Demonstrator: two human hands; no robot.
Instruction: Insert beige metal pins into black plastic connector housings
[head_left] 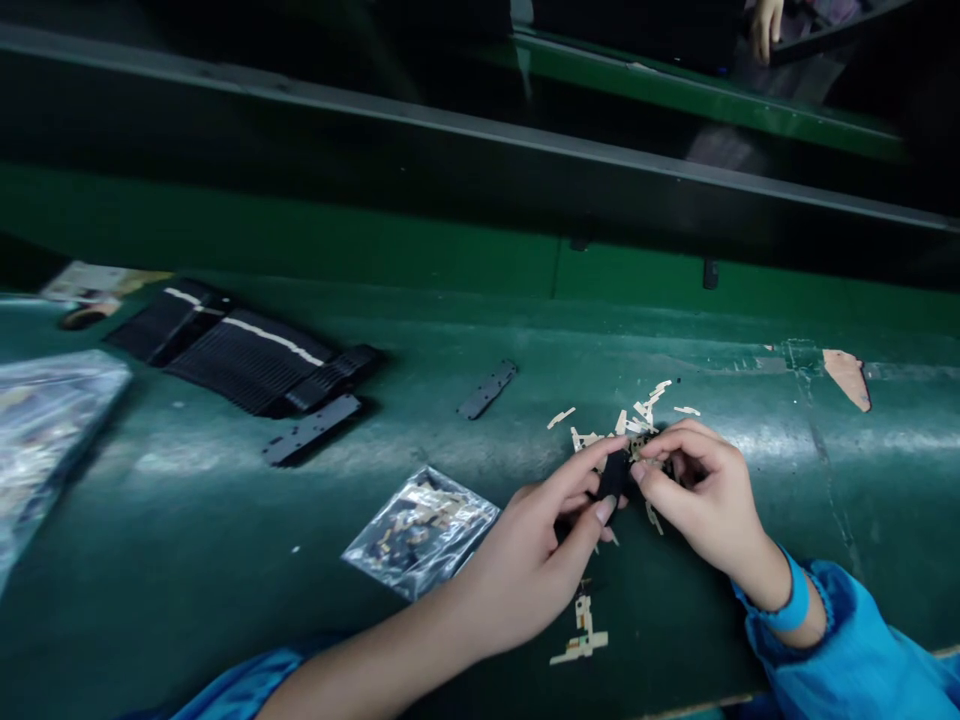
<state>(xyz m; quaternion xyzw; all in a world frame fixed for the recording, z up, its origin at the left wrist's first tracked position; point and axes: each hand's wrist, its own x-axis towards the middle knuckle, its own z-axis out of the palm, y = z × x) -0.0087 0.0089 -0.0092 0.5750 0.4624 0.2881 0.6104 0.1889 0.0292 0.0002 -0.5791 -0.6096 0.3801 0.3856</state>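
On bench (pixel 225 560) | bag (pixel 375 553): small parts (pixel 439 507) | left hand (pixel 536 555) pinches black piece (pixel 614 472) | right hand (pixel 705 490) curled, hold unclear

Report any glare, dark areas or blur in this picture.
Head view: pale glare on the green table and clear bag; head view, top: deep shadow hides most detail; head view, left edge: the large plastic bag looks soft; head view: the black part in the left hand shows little detail.

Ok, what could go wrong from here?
The left hand holds a narrow black plastic part between thumb and fingers; it might slip. Thin cream-coloured pieces lie loose around the fingers and could get scattered. The clear plastic bag of small pieces lies close by the left hand, which might nudge it.
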